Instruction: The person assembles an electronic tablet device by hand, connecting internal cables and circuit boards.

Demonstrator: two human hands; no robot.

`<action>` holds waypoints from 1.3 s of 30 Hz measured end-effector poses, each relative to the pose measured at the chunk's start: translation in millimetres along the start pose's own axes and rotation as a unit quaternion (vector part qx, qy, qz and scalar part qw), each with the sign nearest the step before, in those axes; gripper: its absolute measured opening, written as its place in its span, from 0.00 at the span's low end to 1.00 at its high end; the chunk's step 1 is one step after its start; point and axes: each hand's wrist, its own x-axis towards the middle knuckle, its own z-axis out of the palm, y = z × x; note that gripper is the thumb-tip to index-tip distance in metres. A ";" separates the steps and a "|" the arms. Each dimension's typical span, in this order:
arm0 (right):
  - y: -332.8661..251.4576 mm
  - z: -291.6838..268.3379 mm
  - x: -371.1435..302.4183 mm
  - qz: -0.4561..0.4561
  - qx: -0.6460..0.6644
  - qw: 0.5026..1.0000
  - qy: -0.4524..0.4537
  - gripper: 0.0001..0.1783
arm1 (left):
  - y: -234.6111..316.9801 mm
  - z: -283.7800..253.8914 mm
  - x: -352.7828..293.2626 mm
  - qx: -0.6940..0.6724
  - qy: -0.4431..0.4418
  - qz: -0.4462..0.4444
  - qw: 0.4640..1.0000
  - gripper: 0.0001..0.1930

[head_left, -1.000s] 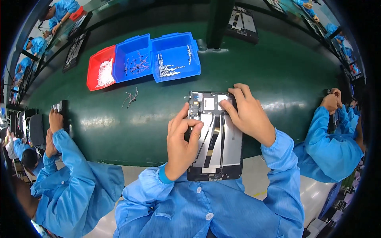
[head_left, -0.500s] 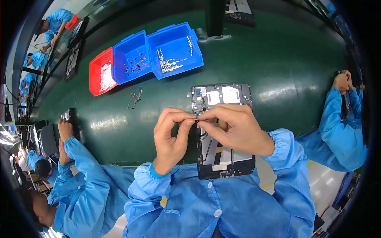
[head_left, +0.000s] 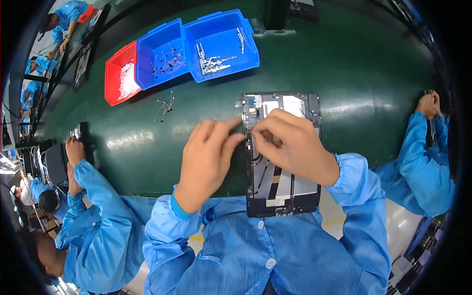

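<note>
An opened tablet (head_left: pixel 306 183) lies upright in front of me, its dark frame, silver inner plates and thin cables showing. Beside its upper left edge is my left hand (head_left: pixel 202 160), thumb and forefinger spread apart with nothing visible between them. My right hand (head_left: pixel 294 150) reaches over the tablet's middle. Its thumb and forefinger are pinched near that same left edge; whatever they hold is too small and hidden to name. Part of the tablet's inside is covered by the right hand.
Beyond my hands stand a red bin (head_left: pixel 112 81) of small white pieces, a blue bin (head_left: pixel 147 49) of thin wired parts and another blue bin (head_left: pixel 221 37) of white strips. A few loose wired parts (head_left: pixel 164 107) lie on the green table (head_left: pixel 196 108). Co-workers sit on both sides.
My two hands were together at the tablet's left edge over a small dark part. Now the left fingers have parted from the right and opened. The whole view has shifted slightly.
</note>
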 end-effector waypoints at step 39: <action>20.0 -0.6 10.3 -0.018 -0.025 0.996 -0.085 0.05 | -17.0 7.9 20.4 -0.435 -0.147 -0.343 0.820 0.02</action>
